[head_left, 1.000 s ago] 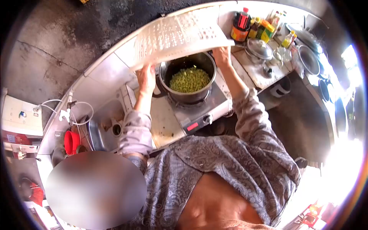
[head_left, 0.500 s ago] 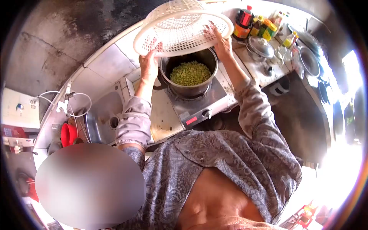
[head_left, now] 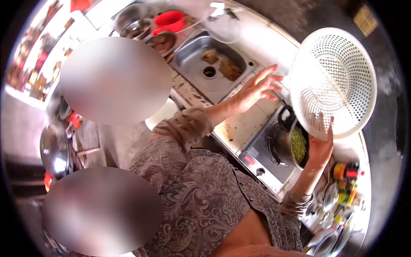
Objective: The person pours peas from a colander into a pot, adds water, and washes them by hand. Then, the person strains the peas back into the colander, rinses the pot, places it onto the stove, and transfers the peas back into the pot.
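Observation:
My right hand (head_left: 320, 147) grips the near rim of a white plastic colander (head_left: 349, 81), which is tilted on its side with no food visible inside. Apart from it, my left hand (head_left: 259, 91) is in the air with its fingers spread, between the sink and the colander. Below the colander, a dark pot (head_left: 278, 141) sits on a gas stove (head_left: 257, 154). Green beans or peas (head_left: 298, 145) lie in the pot, part of them hidden behind the colander and my right hand.
A steel sink (head_left: 192, 60) with brownish pieces in it is set into the tiled counter. A red plastic bowl (head_left: 169, 21) stands beyond it. Sauce bottles (head_left: 346, 171) and lidded pots are at the right. Two blurred patches cover the left side.
My left hand has let go of the colander and opened. My right hand alone now holds it, tilted upright beside the pot. The view has turned towards the sink on the left.

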`<state>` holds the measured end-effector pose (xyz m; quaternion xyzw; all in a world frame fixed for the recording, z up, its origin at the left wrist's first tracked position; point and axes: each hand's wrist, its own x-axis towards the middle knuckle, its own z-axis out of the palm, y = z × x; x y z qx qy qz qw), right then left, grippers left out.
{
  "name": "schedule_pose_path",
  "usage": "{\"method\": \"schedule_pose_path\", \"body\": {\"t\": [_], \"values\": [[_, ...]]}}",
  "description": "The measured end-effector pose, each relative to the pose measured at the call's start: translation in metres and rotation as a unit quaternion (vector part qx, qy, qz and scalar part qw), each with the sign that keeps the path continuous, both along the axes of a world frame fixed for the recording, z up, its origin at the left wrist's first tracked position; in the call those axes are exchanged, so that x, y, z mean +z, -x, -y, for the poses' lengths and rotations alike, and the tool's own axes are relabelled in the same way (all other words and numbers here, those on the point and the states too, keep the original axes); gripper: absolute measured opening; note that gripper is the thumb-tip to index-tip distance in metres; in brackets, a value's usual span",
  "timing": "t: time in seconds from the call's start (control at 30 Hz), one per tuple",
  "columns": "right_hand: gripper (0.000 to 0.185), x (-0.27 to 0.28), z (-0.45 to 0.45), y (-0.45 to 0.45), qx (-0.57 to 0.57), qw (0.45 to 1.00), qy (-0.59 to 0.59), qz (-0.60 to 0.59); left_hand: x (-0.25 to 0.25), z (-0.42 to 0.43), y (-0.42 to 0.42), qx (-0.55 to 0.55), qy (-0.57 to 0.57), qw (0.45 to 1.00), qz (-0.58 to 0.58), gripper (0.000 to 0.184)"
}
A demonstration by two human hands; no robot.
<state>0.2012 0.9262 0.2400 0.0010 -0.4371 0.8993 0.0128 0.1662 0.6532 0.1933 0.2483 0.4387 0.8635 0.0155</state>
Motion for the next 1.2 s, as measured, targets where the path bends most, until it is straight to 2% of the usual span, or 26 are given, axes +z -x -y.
{"method": "schedule_pose_path", "body": {"t": [0.1, 0.17, 0.23, 0.33, 0.4, 0.43, 0.5, 0.63, 0.77, 0.87, 1.0, 1.1, 1.17, 1.2], "values": [[0.045, -0.011, 0.069, -0.013, 0.073, 0.996, 0.024, 0.043, -0.032, 0.072, -0.042, 0.055, 0.077, 0.995, 0.034, 0.056], [0.044, -0.029, 0.107, -0.026, 0.125, 0.988, 0.018, 0.092, -0.047, 0.118, -0.081, 0.114, 0.232, 0.960, 0.107, 0.054], [0.047, -0.057, 0.141, -0.037, 0.240, 0.965, 0.026, 0.105, -0.064, 0.159, -0.126, 0.153, 0.239, 0.939, 0.197, 0.051], [0.054, -0.099, 0.195, -0.057, 0.299, 0.942, -0.028, 0.149, -0.103, 0.218, -0.200, 0.241, 0.163, 0.917, 0.273, 0.056], [0.055, -0.134, 0.227, -0.065, 0.359, 0.913, -0.093, 0.170, -0.103, 0.237, -0.249, 0.272, 0.061, 0.903, 0.328, 0.059], [0.054, -0.130, 0.253, -0.082, 0.354, 0.905, -0.146, 0.184, -0.101, 0.248, -0.277, 0.296, 0.006, 0.889, 0.350, 0.060], [0.054, -0.150, 0.292, -0.100, 0.406, 0.880, -0.146, 0.199, -0.098, 0.263, -0.329, 0.338, -0.040, 0.876, 0.341, 0.066], [0.052, -0.146, 0.374, -0.155, 0.504, 0.825, -0.176, 0.186, -0.102, 0.293, -0.418, 0.422, 0.006, 0.839, 0.343, 0.064], [0.050, -0.177, 0.454, -0.181, 0.619, 0.741, -0.148, 0.214, -0.089, 0.322, -0.486, 0.497, 0.049, 0.777, 0.383, 0.060], [0.046, -0.163, 0.501, -0.210, 0.641, 0.716, -0.190, 0.200, -0.113, 0.340, -0.514, 0.527, -0.025, 0.759, 0.381, 0.059], [0.047, -0.161, 0.559, -0.216, 0.705, 0.660, -0.201, 0.164, -0.116, 0.349, -0.528, 0.597, -0.095, 0.722, 0.336, 0.059], [0.051, -0.172, 0.603, -0.209, 0.739, 0.624, -0.199, 0.157, -0.120, 0.358, -0.531, 0.608, -0.115, 0.732, 0.285, 0.061], [0.051, -0.188, 0.628, -0.188, 0.747, 0.622, -0.168, 0.163, -0.119, 0.368, -0.520, 0.638, -0.186, 0.680, 0.308, 0.052], [0.051, -0.207, 0.637, -0.175, 0.792, 0.590, -0.148, 0.056, -0.119, 0.381, -0.510, 0.630, -0.208, 0.675, 0.322, 0.048]]}}
